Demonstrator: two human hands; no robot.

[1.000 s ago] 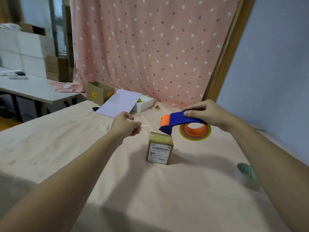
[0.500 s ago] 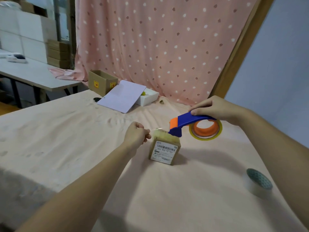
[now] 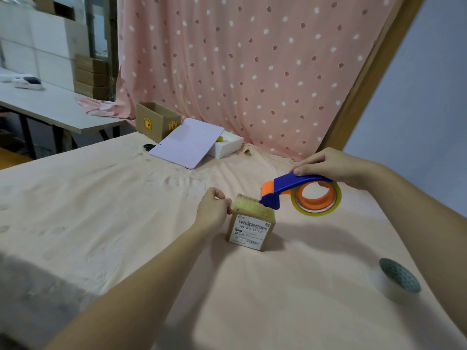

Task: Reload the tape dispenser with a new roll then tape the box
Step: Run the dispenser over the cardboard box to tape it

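Note:
A small brown cardboard box (image 3: pixel 250 229) with a white barcode label stands on the peach cloth. My right hand (image 3: pixel 331 164) grips the blue and orange tape dispenser (image 3: pixel 290 189), which carries a clear roll on an orange core (image 3: pixel 316 199). The dispenser's front end rests on the box's top right edge. My left hand (image 3: pixel 212 210) pinches the clear tape end at the box's top left edge, and a strip of tape lies across the top.
A second tape roll (image 3: pixel 399 275) lies at the right near my forearm. At the back stand an open cardboard box (image 3: pixel 156 121), a white tray (image 3: pixel 226 147) and a leaning lilac board (image 3: pixel 187 146). A pink dotted curtain hangs behind.
My left hand has moved right and down with the tape end to the box's left edge. The dispenser has come down onto the box top, laying tape across it.

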